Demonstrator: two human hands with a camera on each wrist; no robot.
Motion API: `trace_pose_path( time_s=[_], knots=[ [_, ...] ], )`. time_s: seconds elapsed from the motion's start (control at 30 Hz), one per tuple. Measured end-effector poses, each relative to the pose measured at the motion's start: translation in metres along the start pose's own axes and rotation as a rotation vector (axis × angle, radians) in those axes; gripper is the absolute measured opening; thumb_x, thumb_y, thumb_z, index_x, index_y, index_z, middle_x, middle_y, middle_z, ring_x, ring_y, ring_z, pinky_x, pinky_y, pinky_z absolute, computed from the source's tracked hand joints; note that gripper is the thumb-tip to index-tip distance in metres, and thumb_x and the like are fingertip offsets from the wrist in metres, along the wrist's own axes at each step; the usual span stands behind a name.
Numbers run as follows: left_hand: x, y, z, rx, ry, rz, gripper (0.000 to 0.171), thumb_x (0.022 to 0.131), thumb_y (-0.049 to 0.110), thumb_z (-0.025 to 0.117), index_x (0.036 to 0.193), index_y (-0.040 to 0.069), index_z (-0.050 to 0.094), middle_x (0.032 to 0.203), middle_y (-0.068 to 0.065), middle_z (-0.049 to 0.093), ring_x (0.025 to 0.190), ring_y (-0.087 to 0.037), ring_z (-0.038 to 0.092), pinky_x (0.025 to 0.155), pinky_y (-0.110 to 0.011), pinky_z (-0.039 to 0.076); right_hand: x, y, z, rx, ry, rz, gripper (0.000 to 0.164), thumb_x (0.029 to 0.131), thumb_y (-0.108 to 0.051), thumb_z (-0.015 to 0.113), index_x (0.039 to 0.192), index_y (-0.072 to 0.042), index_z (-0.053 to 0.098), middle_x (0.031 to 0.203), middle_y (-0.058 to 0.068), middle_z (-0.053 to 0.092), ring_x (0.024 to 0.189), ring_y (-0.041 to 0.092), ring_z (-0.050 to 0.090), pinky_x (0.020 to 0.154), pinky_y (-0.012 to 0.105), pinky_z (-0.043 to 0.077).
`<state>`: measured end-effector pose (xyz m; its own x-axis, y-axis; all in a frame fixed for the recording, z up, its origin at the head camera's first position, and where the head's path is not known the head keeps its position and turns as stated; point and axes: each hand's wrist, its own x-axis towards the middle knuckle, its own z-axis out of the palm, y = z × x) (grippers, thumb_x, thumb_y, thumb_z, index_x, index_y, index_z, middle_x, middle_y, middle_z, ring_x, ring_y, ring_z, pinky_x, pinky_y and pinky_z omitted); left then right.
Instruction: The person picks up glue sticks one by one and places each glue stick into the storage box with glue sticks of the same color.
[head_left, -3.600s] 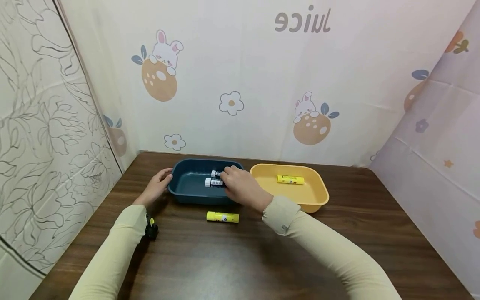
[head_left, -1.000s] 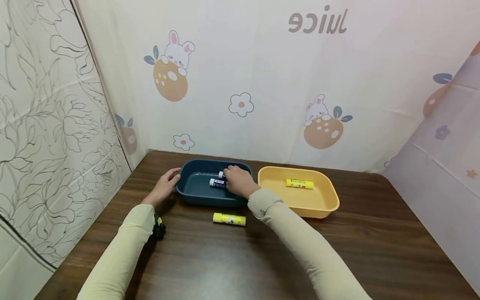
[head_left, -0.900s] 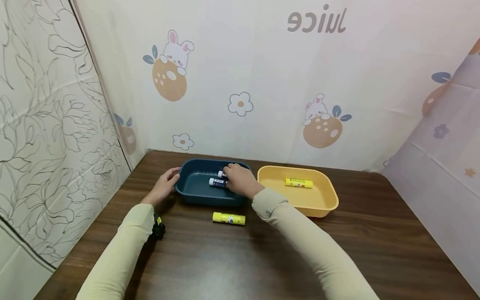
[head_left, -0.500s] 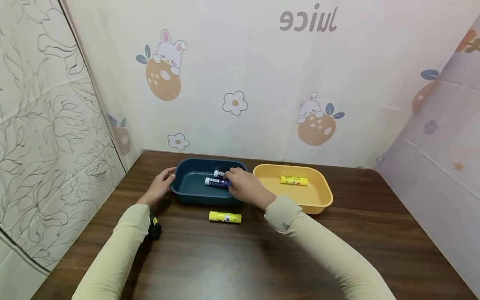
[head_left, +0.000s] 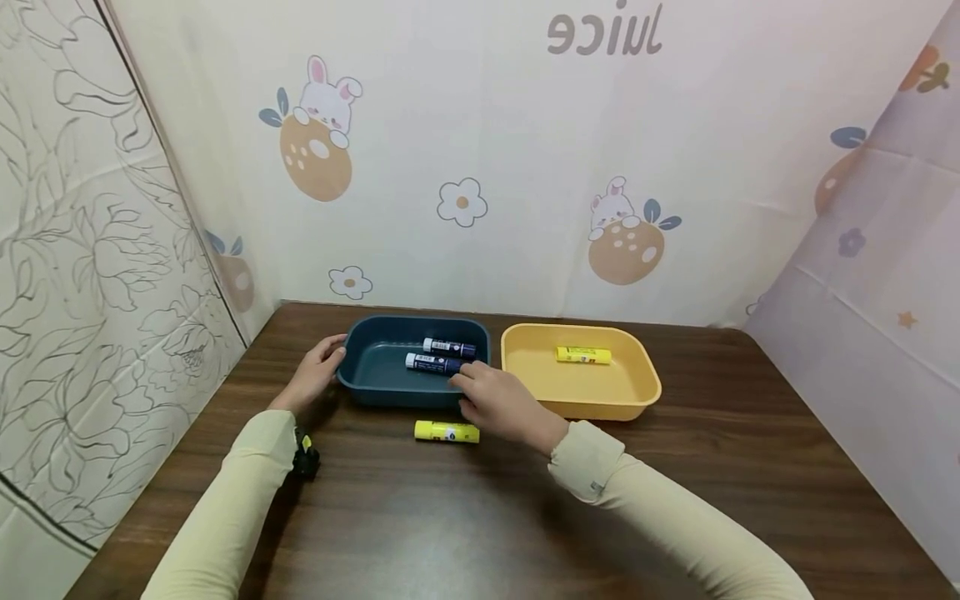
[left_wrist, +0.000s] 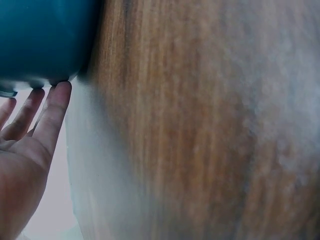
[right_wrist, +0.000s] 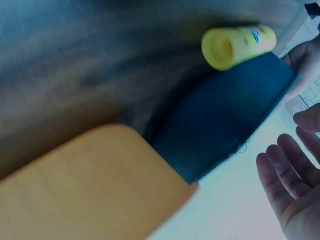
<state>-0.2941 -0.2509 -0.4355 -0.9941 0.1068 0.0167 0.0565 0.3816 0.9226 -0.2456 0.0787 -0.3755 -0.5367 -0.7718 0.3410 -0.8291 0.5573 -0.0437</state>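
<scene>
My left hand (head_left: 312, 373) rests its straight fingertips (left_wrist: 61, 92) against the left end of the dark blue tray (head_left: 405, 398). Inside that tray two navy glue sticks with white caps lie side by side, a rear glue stick (head_left: 450, 348) and a front glue stick (head_left: 432, 364). Over the tray's front right corner is my right hand (head_left: 504, 404), its fingers loosely bent and nothing between them in the right wrist view. On the table in front of the tray lies a yellow glue stick (head_left: 447, 431), just left of and below that hand.
A yellow tray (head_left: 581, 408) stands right of the blue one, with another yellow glue stick (head_left: 583, 355) inside. The brown wooden table (head_left: 420, 533) meets a printed cloth wall (head_left: 525, 250) behind the trays. A black device (head_left: 305, 460) sits at the left wrist.
My right hand has let go of the navy glue sticks and drawn back right and toward the front, leaving them lying in the blue tray. My left hand stays at the tray's end.
</scene>
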Motion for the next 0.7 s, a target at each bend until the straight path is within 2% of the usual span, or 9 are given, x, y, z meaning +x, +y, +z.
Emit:
trace_pose_path(
  time_s=[0.33,0.7],
  knots=[
    [0.0,0.0,0.0,-0.005,-0.001,-0.006,0.048,0.096,0.03,0.033,0.137,0.007,0.026,0.13,-0.023,0.035,0.113,-0.035,0.04,0.08,-0.04,0.046,-0.018,-0.007,0.021,-0.016,-0.116,0.033,0.026,0.08,-0.024,0.063,0.102,-0.011,0.061,0.093,-0.001,0.056,0.083,0.009,0.051,0.07,0.021,0.047],
    [-0.001,0.0,0.002,-0.01,0.006,0.002,0.049,0.096,0.031,0.033,0.138,0.008,0.025,0.132,-0.022,0.033,0.115,-0.035,0.037,0.083,-0.046,0.043,-0.017,-0.009,0.041,-0.085,-0.258,0.059,0.033,0.079,-0.031,0.064,0.103,-0.009,0.06,0.088,-0.001,0.055,0.075,0.01,0.047,0.063,0.022,0.045]
  ],
)
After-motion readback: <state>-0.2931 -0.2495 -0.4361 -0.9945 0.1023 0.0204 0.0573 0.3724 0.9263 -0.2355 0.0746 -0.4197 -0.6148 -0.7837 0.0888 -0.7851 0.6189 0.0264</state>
